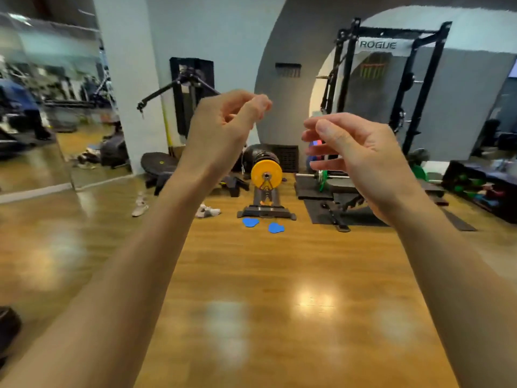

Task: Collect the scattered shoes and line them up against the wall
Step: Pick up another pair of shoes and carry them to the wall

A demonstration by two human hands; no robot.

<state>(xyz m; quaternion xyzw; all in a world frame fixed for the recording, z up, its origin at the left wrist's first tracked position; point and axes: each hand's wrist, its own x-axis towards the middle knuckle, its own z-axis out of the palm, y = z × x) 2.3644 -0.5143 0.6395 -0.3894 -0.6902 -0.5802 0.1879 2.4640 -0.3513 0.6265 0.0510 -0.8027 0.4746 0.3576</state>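
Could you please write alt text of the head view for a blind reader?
An empty left hand and right hand are held up over a gym's wooden floor; pale sneakers lie apart, left of a yellow weight plate.

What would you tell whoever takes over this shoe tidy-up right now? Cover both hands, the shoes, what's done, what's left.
Left hand: raised, fingers loosely curled, empty.
Right hand: raised, relaxed, empty.
Shoes: one pale shoe on the floor near the mirror; a white shoe left of the yellow weight plate, the two apart.
Done: no shoe picked up or lined up.
Left: collect both, set them side by side against the wall.
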